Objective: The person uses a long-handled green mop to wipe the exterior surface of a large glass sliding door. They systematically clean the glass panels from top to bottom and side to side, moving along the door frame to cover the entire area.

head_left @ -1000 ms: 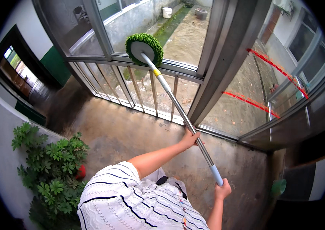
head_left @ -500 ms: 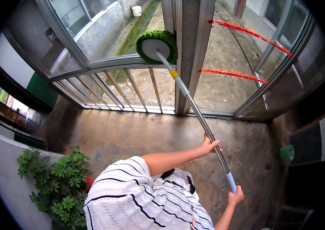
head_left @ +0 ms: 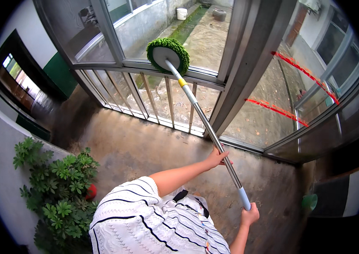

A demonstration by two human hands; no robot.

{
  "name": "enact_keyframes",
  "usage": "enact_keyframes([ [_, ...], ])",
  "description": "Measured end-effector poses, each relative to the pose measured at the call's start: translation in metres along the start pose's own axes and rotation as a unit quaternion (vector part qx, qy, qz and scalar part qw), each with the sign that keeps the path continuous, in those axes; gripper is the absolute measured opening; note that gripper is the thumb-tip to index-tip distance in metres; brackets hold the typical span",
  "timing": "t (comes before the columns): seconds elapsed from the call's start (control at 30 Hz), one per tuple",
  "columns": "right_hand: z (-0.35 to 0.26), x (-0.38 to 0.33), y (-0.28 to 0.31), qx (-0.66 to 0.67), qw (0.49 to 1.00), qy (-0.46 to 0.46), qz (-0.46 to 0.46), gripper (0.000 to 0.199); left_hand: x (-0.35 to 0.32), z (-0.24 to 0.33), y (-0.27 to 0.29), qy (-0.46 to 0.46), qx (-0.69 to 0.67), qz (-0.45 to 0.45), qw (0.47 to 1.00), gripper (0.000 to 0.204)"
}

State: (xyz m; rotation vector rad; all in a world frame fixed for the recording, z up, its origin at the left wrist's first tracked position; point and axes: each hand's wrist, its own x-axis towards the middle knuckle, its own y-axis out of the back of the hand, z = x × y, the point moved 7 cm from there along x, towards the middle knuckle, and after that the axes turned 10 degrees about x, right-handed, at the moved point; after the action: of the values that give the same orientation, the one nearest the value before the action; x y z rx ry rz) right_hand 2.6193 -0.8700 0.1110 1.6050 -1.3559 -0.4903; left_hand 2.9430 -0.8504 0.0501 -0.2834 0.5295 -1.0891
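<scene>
Long silver metal mop (head_left: 205, 122) | round, fluffy green head (head_left: 161, 54) in front of grey metal window frame (head_left: 207, 78), can't tell if touching | left hand (head_left: 216, 159) wraps round the pole | right hand (head_left: 250, 214) grips the pale blue handle (head_left: 243, 197)

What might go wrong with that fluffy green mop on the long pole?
The round, fluffy green mop head is far out on the long silver metal pole, so it might wobble. A sudden swing might knock the clear, flat glass pane behind it. The right hand grips only the lower end of the light-blue tubular handle, so it could slip.
</scene>
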Motion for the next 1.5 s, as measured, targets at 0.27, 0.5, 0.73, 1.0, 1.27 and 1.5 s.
enact_keyframes([
  [0.27,-0.100,0.029,-0.060,0.019,0.997,0.058,-0.039,0.016,-0.009,0.079,0.105,-0.027,0.005,0.072,0.997,0.044],
  [0.5,-0.163,0.035,-0.095,0.013,0.995,0.068,-0.067,0.019,-0.019,0.113,0.167,-0.038,0.005,0.105,0.994,0.048],
  [0.73,-0.156,0.018,-0.100,0.018,0.995,0.042,-0.089,0.020,-0.040,0.121,0.167,-0.023,-0.056,0.065,0.996,0.050],
  [1.0,-0.151,-0.021,-0.105,0.033,0.995,0.025,-0.087,0.019,0.002,0.158,0.270,-0.161,-0.211,0.311,0.912,0.039],
  [1.27,-0.055,-0.044,-0.068,0.074,0.994,0.008,-0.079,0.017,0.005,0.100,0.170,-0.097,-0.283,0.192,0.935,0.030],
  [1.5,0.061,-0.053,-0.090,0.059,0.987,0.025,-0.149,0.017,-0.063,0.083,0.060,-0.038,-0.266,0.018,0.963,0.032],
])
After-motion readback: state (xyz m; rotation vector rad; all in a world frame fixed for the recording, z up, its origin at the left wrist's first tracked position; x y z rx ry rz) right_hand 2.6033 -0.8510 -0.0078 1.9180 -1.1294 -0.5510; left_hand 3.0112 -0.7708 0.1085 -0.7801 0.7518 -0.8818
